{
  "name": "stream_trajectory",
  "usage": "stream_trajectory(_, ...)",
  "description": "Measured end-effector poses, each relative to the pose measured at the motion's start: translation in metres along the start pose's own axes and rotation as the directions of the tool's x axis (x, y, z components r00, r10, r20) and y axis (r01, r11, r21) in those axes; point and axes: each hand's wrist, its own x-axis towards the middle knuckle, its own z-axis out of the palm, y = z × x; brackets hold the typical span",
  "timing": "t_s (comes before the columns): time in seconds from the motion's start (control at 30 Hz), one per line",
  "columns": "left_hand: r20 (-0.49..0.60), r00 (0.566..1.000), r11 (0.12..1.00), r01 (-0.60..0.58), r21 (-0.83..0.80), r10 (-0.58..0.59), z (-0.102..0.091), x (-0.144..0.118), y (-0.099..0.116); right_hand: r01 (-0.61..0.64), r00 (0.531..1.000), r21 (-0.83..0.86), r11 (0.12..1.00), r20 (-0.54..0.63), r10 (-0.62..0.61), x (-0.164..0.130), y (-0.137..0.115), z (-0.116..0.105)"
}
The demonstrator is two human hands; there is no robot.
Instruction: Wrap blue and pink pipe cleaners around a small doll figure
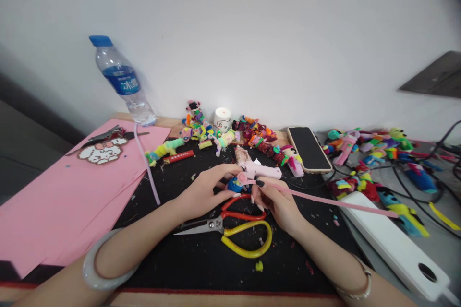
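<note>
My left hand [205, 192] grips a small blue pipe-cleaner doll [234, 183] with a pink coil at its top. In my right hand [275, 201], pinched between thumb and fingers, is a pink pipe cleaner [324, 199]. Its long end stretches off to the right, and its near end meets the pink coil on the doll. Just beyond the hands lies a pale pink hot glue gun [262, 171]. Below them rest open scissors [216, 224] with one red and one yellow handle; the fingers are close above the red loop.
A black mat [173, 268] covers the work area. Pink sheets [72, 211] lie left, near a leaning water bottle [122, 81]. Toward the wall are a phone [309, 149], a red stick [178, 157] and colourful dolls [288, 156]. A white power strip [392, 244] and cables lie right.
</note>
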Motion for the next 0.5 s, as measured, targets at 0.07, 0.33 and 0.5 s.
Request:
stream_trajectory(0.07, -0.006, 0.999, 0.999, 0.037, 0.017, -0.036, 0.001, 0.001, -0.001, 0.013, 0.999, 0.016, 1.0, -0.041, -0.013, 0.0, -0.001, 0.0)
stream_trajectory(0.33, -0.466, 0.882, 0.97, 0.172, 0.17, -0.075, -0.01, 0.009, -0.008, 0.044, 0.976, -0.006, 0.999, -0.215, -0.044, 0.003, -0.002, -0.002)
stream_trajectory(0.5, -0.55, 0.833, 0.969, 0.175, 0.175, -0.051, -0.021, 0.012, -0.013, 0.032, 0.978, -0.007, 0.999, -0.207, -0.033, 0.002, -0.001, -0.002)
